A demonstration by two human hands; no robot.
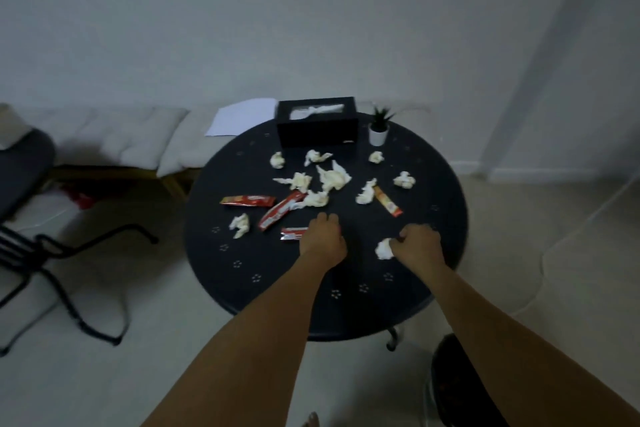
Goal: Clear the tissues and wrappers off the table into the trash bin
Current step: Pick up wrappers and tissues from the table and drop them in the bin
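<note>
Several crumpled white tissues (333, 177) and red wrappers (248, 200) lie scattered over a round black table (242, 274). An orange wrapper (388, 201) lies at the right, beside a tissue. My right hand (419, 244) is closed on a crumpled tissue (383, 249) near the table's front right. My left hand (322, 238) rests palm down at the table's middle front, its fingers touching the end of a small red wrapper (292, 234); whether it grips it is unclear. A dark round trash bin (460, 381) stands on the floor at the lower right, partly hidden by my right forearm.
A black tissue box (317, 130) and a small potted plant (379, 130) stand at the table's far edge. A cushioned bench (131, 139) with a sheet of paper (242, 116) runs along the wall. A black chair (24, 163) stands at the left.
</note>
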